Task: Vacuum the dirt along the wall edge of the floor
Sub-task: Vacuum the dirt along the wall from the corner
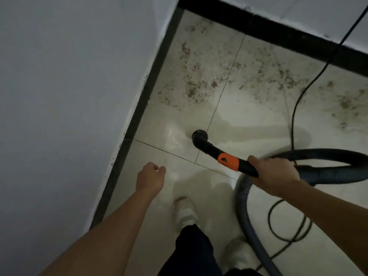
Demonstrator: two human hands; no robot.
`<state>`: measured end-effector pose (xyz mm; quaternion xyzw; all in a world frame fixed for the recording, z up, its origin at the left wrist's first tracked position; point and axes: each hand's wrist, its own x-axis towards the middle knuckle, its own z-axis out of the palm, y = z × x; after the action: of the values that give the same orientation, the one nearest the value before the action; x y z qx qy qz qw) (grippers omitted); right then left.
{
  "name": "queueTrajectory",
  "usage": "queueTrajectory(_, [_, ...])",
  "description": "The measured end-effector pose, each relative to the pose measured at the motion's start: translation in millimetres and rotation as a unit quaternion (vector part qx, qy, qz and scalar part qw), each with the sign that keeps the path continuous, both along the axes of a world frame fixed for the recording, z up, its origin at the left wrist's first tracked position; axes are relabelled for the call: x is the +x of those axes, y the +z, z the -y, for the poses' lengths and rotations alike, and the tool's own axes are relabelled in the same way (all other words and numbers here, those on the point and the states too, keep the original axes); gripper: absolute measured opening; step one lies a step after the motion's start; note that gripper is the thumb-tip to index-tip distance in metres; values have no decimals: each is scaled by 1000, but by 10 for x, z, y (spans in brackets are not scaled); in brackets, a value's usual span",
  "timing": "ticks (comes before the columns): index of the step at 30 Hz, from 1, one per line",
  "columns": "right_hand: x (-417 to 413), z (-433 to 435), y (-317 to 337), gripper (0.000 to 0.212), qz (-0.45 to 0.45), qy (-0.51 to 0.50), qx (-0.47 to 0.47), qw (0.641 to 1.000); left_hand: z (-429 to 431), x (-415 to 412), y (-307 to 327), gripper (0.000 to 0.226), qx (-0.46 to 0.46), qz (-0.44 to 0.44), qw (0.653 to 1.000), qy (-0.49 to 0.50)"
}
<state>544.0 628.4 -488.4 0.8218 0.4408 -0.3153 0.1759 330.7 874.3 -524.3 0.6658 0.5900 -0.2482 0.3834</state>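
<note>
The dirt (199,84) lies scattered on the floor (173,136) in the corner, along the black skirting (139,108), well beyond my fingertips. My right hand (272,174) has its fingers wrapped tight around the black nozzle tube (211,149), just behind the orange collar (228,161); the nozzle mouth sits ahead of those fingers, low over clean tile, short of the dirt. The ribbed hose (245,212) loops back behind that hand. My left hand (150,179) hangs empty, fingers loosely curled, near the skirting. A black power cord (294,116) trails past the right fingers.
</note>
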Motion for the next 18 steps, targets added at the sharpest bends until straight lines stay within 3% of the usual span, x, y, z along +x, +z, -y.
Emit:
queueTrajectory(11, [347,-285,-907,30,61,-10,105,993,-313,339,-1244,40,91,24,980,-176])
queueTrajectory(18, [325,-434,-1114,26,84,23,132,987,-380,193,-1797,43,256,22,921,-292])
